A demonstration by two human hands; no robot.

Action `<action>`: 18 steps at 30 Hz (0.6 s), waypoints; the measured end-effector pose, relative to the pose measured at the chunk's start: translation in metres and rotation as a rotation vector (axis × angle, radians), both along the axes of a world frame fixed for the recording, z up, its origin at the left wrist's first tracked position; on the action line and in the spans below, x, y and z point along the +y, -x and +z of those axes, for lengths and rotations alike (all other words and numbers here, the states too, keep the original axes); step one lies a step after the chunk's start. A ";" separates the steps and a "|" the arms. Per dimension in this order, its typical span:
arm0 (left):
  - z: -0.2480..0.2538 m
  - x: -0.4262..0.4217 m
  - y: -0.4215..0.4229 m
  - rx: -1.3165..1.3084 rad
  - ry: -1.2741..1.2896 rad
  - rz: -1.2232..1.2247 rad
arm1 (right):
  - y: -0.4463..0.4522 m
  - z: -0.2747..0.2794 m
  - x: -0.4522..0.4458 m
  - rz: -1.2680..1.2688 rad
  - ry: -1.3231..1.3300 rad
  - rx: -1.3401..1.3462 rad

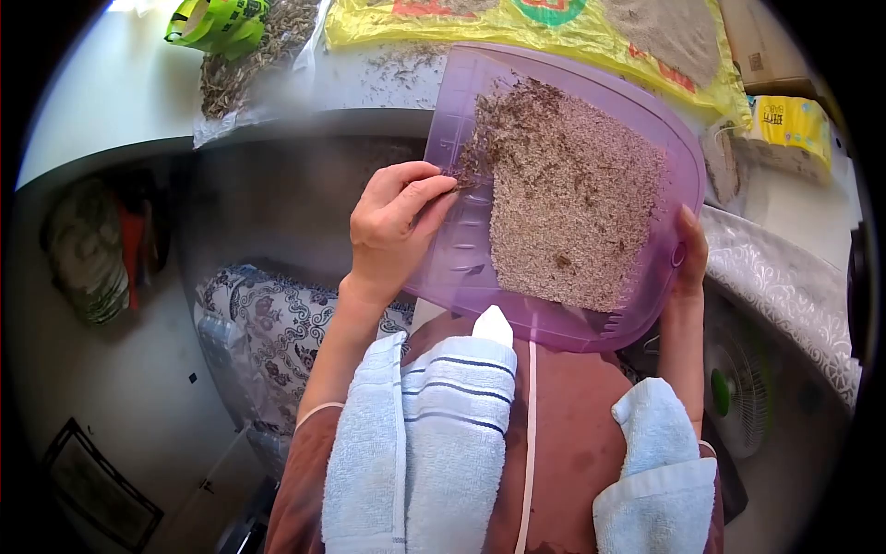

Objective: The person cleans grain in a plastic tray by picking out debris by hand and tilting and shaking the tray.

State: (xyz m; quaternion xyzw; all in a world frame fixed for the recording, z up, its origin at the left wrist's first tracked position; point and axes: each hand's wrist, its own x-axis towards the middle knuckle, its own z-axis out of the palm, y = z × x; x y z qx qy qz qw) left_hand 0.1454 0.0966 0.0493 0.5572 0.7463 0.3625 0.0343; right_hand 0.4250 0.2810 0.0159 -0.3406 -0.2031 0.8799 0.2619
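Observation:
A translucent purple plastic tray (680,138), shaped like a scoop, is tilted in front of my chest and rests partly over the table edge. In it lies a layer of small beige grains (572,212), with dark brown dry chaff (531,106) mixed in, thickest at the upper left. My left hand (399,210) is at the tray's left side, thumb and fingers pinched on a small tuft of chaff. My right hand (690,254) grips the tray's right rim; its fingers are partly hidden behind the plastic.
On the white table (101,102), a yellow printed bag (369,23) lies under more grains. A clear bag of brown dried pieces (235,78) and a green wrapper (217,23) sit left. A yellow tissue pack (789,129) is right. A fan (736,392) stands below.

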 end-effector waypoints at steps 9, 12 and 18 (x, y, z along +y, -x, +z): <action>0.004 0.005 -0.011 0.140 -0.113 -0.020 | -0.022 -0.009 -0.016 -0.037 0.029 0.044; 0.003 0.016 -0.012 0.162 -0.134 -0.087 | -0.020 -0.009 -0.026 -0.030 0.010 0.042; -0.001 0.034 -0.010 0.221 -0.040 -0.146 | -0.012 -0.008 -0.035 -0.047 0.044 0.044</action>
